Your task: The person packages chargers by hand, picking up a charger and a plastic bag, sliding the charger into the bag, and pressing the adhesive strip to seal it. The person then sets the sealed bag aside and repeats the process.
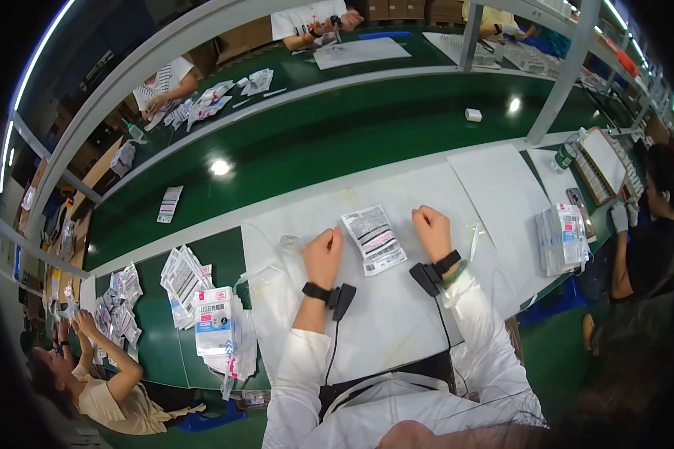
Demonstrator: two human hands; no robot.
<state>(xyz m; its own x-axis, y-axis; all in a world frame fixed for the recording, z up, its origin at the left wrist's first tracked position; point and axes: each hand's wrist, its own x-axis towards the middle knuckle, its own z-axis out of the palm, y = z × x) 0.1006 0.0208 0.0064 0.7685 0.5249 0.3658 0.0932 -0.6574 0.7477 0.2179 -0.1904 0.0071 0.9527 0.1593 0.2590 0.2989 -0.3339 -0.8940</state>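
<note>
My left hand [323, 254] rests on the white table mat [397, 307] with its fingers curled into a loose fist. My right hand [432, 229] lies the same way, a hand's width to the right. Between the two hands lies a flat white printed packet [374, 239], face down, touching neither hand clearly. Both wrists carry black bands with small black devices and cables. A clear plastic bag [287, 243] lies just left of my left hand.
Stacks of white packets [216, 322] sit at my left, another stack [563, 238] at my right. A green conveyor belt [337, 142] runs across behind the mat, carrying one packet [169, 203] and a small white box [472, 115]. Other people work on all sides.
</note>
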